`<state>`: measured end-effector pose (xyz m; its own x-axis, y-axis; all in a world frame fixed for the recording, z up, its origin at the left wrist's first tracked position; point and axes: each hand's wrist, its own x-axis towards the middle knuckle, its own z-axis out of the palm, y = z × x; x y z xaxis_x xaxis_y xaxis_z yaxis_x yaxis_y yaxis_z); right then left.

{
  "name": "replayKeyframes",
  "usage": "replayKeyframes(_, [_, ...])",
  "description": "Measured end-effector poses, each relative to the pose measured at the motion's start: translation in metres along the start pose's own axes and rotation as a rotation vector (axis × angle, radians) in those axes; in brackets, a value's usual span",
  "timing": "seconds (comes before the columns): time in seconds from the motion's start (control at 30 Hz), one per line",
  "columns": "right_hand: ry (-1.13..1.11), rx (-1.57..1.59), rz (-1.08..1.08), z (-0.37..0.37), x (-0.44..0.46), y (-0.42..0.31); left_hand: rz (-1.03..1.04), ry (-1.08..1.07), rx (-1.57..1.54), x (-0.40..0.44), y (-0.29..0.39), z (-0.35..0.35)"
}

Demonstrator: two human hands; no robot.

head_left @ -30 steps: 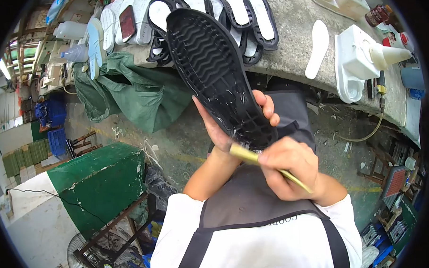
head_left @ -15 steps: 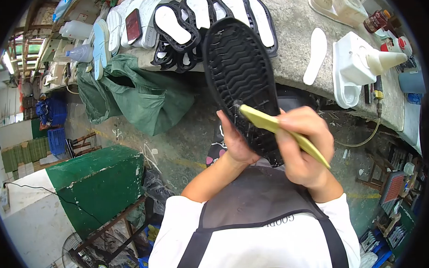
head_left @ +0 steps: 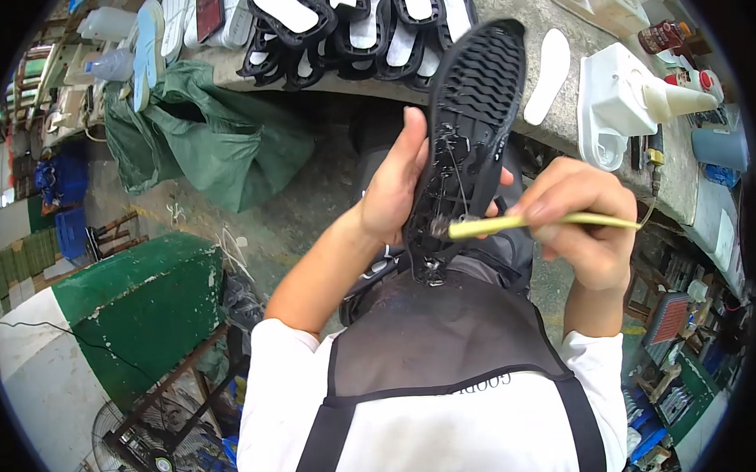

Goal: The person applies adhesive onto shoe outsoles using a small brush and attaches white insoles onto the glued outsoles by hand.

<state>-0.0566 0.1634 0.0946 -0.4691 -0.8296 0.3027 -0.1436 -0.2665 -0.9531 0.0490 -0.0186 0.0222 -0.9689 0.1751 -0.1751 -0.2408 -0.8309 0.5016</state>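
Note:
A black shoe sole [head_left: 478, 91] is tilted upright in front of me, its ridged and ribbed inner face toward the camera. My left hand [head_left: 393, 185] grips it from the left and behind, with fingertips showing at its right edge. In my right hand [head_left: 584, 216] is a yellow-handled brush [head_left: 490, 225], held in a pinch. The dark bristles touch the lower part of the sole, where wet, shiny strands show. Several black soles with white insoles [head_left: 291, 13] lie piled on the bench beyond.
The concrete bench [head_left: 508, 136] bears a loose white insole [head_left: 548, 76], a white dispenser [head_left: 614, 94], bottles and a red phone [head_left: 209, 15]. Green cloth [head_left: 233, 145] hangs from its front edge. At the left stand a green-and-white box [head_left: 147, 302] and a fan [head_left: 140, 452].
The sole has moved right and its tilt has changed. My right hand has shifted right, and the brush, now nearly level, has gone from the sole's middle to its lower part. The view has shifted too.

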Motion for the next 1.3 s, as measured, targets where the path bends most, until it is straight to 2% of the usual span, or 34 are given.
replayKeyframes(0.03, [-0.103,-0.068,-0.026,0.0,0.004,0.0,-0.024,0.008,0.071,0.0,0.003,0.001])
replayKeyframes(0.1, [-0.233,-0.16,-0.047,0.007,0.01,0.0,-0.059,0.043,-0.028,0.003,0.003,0.009])
replayKeyframes(0.23, [-0.539,-0.171,-0.007,0.015,0.024,0.002,-0.122,0.004,-0.068,0.002,0.005,0.013])
replayKeyframes(0.33, [-0.653,-0.001,-0.088,0.001,0.032,0.0,-0.185,0.037,-0.066,0.0,0.005,0.013])
replayKeyframes(0.43, [-0.498,-0.09,-0.115,0.001,0.038,-0.003,-0.244,0.089,-0.032,-0.002,0.01,0.015])
replayKeyframes(0.53, [-0.65,-0.176,-0.136,0.008,0.048,0.004,-0.295,0.075,0.081,-0.001,0.012,0.018])
replayKeyframes(0.57, [-0.72,-0.176,-0.151,0.011,0.052,0.005,-0.285,-0.026,0.13,-0.001,0.013,0.012])
replayKeyframes(0.7, [-0.921,-0.181,-0.153,0.022,0.069,0.007,-0.424,0.059,-0.042,0.004,0.001,0.005])
replayKeyframes(0.77, [-1.004,-0.187,-0.106,0.025,0.075,0.006,-0.452,-0.049,0.139,0.002,0.001,-0.002])
replayKeyframes(0.97, [-1.094,-0.198,-0.056,0.018,0.084,0.005,-0.56,-0.104,0.22,-0.005,0.007,0.003])
replayKeyframes(1.13, [-0.919,-0.243,0.025,-0.028,0.071,0.006,-0.611,-0.078,0.166,-0.013,0.014,0.017])
replayKeyframes(1.3, [-0.729,-0.335,0.131,-0.051,0.054,-0.005,-0.581,-0.051,0.316,-0.016,0.012,0.013])
